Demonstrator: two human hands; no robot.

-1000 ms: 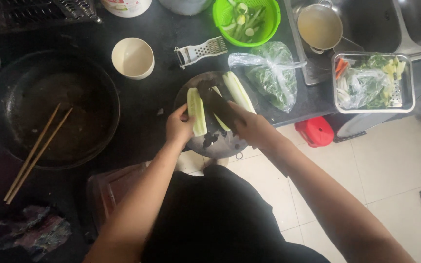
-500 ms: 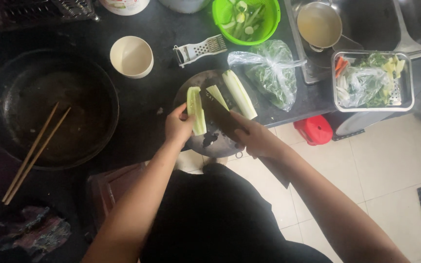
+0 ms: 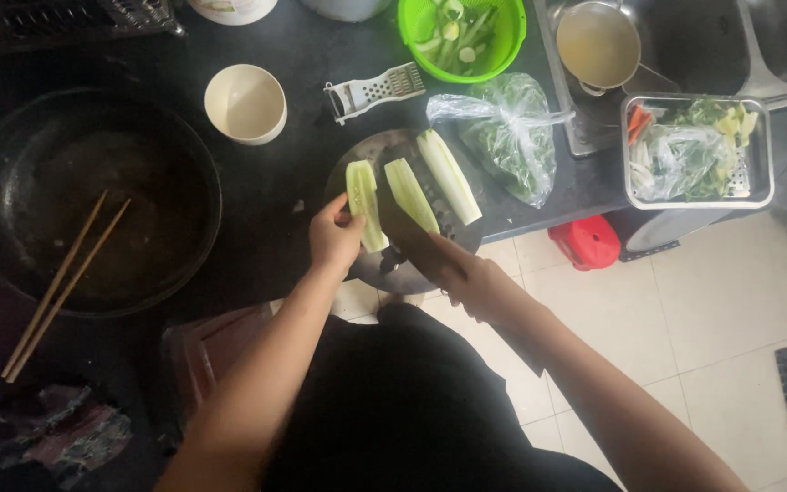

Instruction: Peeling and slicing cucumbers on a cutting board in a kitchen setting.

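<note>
- The left hand [image 3: 334, 239] pinched the near end of a pale green cucumber piece [image 3: 365, 202], steadying it on the round cutting board [image 3: 384, 270].
- The right hand [image 3: 474, 284] was closed around a knife [image 3: 404, 239] — its dark blade lay between that piece and a second cucumber strip [image 3: 411, 194].
- A third strip [image 3: 449, 175] lay further right on the board.
- A white grater [image 3: 373, 91] and a cream bowl [image 3: 245, 103] sat nearby — a dark wok [image 3: 11, 173] with chopsticks [image 3: 58, 284] stood well left.

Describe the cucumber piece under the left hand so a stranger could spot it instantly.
Find the round board at the dark counter's front edge. Three pale cucumber pieces lie on it. Yours is the leftmost, the only one that the left hand touches, apart from the knife.
</note>
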